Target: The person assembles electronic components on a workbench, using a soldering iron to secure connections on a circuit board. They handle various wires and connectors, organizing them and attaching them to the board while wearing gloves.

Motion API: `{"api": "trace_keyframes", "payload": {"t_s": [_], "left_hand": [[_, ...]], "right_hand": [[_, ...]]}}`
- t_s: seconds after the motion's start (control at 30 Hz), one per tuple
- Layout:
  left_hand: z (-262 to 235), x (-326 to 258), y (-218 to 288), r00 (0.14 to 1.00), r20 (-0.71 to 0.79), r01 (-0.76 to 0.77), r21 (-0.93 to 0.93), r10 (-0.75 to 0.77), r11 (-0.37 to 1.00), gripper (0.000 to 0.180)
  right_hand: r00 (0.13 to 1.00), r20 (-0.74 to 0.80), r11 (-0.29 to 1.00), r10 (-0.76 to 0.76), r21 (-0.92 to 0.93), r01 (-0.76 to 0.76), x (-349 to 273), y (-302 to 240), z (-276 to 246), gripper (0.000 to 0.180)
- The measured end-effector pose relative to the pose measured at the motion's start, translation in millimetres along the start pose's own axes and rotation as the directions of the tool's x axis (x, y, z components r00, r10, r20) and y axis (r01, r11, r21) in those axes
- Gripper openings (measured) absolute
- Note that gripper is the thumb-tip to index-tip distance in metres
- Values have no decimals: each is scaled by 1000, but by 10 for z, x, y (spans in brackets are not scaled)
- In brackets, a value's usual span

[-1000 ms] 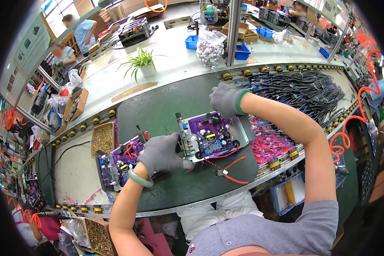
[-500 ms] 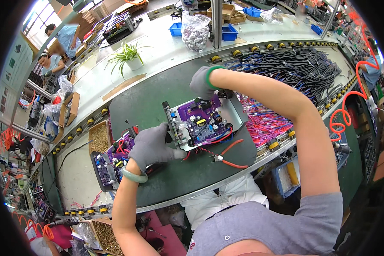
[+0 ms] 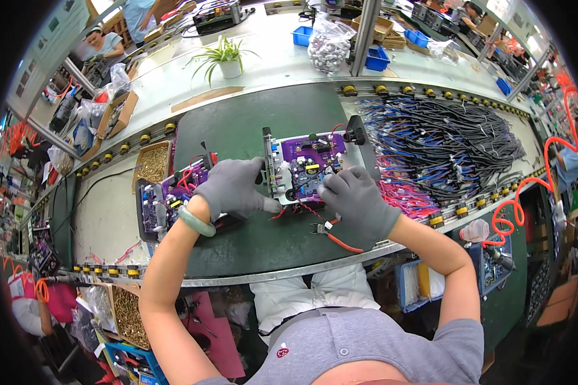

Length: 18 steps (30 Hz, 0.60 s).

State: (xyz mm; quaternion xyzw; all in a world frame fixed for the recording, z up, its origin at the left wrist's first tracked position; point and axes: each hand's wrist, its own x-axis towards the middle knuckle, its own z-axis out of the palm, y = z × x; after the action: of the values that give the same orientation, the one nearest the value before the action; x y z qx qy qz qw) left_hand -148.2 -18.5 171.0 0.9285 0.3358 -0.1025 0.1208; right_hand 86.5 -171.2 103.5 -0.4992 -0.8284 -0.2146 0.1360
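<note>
- Head view: two purple circuit boards on the green worktop [image 3: 250, 135] — the near board [image 3: 305, 168] centre, a second board [image 3: 173, 196] to its left.
- Left hand [image 3: 232, 187] grips the near board's left edge.
- Right hand [image 3: 356, 204], earlier reaching beyond the board, now rests curled on its front edge — grip unclear.

Green mat [image 3: 237, 128] carries purple circuit board [image 3: 305, 167], cutters [image 3: 334, 237]
</note>
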Motion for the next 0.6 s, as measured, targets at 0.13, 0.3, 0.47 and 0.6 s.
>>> {"api": "trace_keyframes", "payload": {"t_s": [0.13,0.3,0.47,0.6], "left_hand": [[109,-259,100,900,-419,-52,162,117,985,84],[131,-394,360,670,-734,-289,-122,110,950,60],[271,98,1042,652,-727,-390,-81,213,917,41],[398,432,1111,640,-709,-304,122,297,945,22]], "right_hand": [[993,-100,998,-67,-25,65,-194,49,146,25],[958,-225,966,178,223,-127,-247,275,-169,16],[882,-304,871,361,447,-203,-93,384,-78,17],[834,-234,750,499,598,-281,-43,378,33,15]]}}
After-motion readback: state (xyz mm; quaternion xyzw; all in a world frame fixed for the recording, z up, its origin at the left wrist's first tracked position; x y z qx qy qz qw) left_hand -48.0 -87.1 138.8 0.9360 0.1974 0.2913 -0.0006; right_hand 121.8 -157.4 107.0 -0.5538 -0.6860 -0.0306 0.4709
